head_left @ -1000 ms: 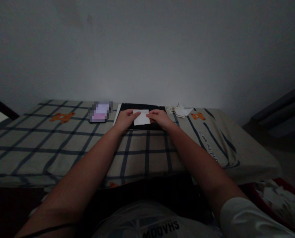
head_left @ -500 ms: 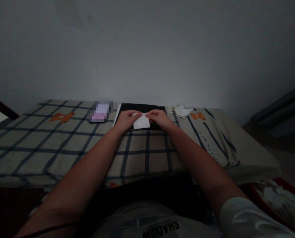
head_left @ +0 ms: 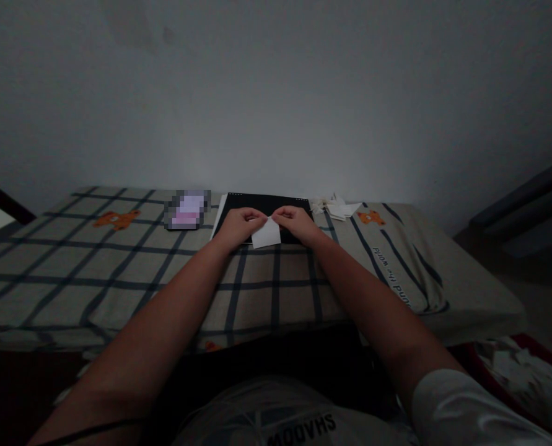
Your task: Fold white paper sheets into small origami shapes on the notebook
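Observation:
A small white piece of paper [head_left: 266, 235] is pinched along its far edge by both hands. My left hand [head_left: 239, 227] grips its far left part between thumb and fingers. On the other side, my right hand [head_left: 296, 223] pinches it close to the left fingertips. Beneath the hands lies a black notebook [head_left: 269, 203] with punched holes along its far edge and white pages showing at the left. The paper's near edge reaches slightly past the notebook's near edge. Folds under the fingertips are too small to make out.
Several folded white papers [head_left: 343, 209] lie right of the notebook. A phone-like object [head_left: 186, 210], blurred out, is at the left. All rest on a checked cloth [head_left: 131, 260] against a wall [head_left: 276, 99]. A red container [head_left: 543, 347] of paper scraps stands low at the right.
The white paper has shifted slightly toward me and tilted a little. Both hands' fingertips have moved slightly nearer me and closer together, still pinching it.

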{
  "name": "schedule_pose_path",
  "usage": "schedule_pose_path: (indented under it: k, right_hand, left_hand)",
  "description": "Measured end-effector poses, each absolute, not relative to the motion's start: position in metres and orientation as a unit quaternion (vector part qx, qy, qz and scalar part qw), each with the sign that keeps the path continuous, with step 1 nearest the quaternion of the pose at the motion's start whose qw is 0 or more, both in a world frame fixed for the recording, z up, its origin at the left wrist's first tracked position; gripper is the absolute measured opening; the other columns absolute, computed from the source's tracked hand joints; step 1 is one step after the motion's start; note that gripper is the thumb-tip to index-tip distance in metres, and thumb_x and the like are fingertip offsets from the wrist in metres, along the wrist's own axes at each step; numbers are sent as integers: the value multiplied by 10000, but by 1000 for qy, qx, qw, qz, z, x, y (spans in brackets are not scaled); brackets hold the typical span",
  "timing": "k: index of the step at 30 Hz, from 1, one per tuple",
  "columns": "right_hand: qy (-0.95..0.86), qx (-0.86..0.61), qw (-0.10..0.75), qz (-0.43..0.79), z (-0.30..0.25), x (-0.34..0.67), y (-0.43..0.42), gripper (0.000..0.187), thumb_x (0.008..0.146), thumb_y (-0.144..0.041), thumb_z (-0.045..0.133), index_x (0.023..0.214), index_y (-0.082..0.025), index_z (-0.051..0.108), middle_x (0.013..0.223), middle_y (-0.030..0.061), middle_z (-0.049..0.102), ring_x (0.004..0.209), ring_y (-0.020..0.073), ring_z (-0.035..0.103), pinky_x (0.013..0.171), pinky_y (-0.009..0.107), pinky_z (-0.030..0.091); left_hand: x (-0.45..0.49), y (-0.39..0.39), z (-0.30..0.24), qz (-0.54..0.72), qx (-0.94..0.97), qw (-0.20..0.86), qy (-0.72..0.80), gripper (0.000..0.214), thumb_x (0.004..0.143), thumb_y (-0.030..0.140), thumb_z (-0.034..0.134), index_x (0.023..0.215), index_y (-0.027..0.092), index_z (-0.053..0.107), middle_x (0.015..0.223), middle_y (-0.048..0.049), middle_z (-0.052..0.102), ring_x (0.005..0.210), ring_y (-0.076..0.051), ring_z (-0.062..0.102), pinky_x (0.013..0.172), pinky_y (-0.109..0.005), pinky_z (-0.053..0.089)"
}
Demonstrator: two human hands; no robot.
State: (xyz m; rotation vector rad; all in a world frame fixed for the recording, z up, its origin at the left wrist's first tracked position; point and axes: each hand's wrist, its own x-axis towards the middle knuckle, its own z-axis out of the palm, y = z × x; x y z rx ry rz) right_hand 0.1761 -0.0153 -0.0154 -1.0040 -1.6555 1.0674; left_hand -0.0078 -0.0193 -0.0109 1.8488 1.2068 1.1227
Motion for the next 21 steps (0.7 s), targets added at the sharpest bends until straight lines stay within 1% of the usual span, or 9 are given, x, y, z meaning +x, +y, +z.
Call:
schedule_pose_path:
  k: [4,8,12,16,21]
  right_hand:
    - [-701,-381,439,413,-18,176,-15,185,711,-332,627,783,-162,631,767,14,620,725,122,550,693,259,431]
    - [-724,-370,449,371,-18,174,-14,167,729,-319,606,776,-161,637,771,14,625,740,127,555,709,267,426]
    - [-724,-390,445,355,-18,176,-11,159,755,-291,575,789,-166,668,793,23,657,751,131,568,731,278,426]
    - [-704,-398,452,377,-18,178,-10,189,762,-318,580,822,-170,681,793,29,666,723,130,570,702,273,438]
    - [-648,-411,505,395,-16,178,-10,186,745,-319,612,845,-173,670,771,23,652,649,114,551,662,269,452]
  left_hand:
    - [-9,-20,-10,411,742,273,453,284,732,403,586,813,163,713,722,-26,670,591,-124,532,534,-220,373]
    - [-9,-22,-7,394,762,258,445,302,756,404,546,826,166,717,690,-4,655,526,-103,479,494,-215,330]
    - [-8,-23,-7,402,752,254,456,302,756,410,544,809,170,720,701,-5,663,547,-111,495,522,-217,352]
    - [-8,-21,-9,441,710,291,465,292,723,416,603,830,171,720,772,-38,688,633,-140,558,585,-234,411]
    - [-8,-17,-10,493,643,358,465,327,690,424,659,853,144,706,818,-73,696,706,-164,595,640,-256,449]
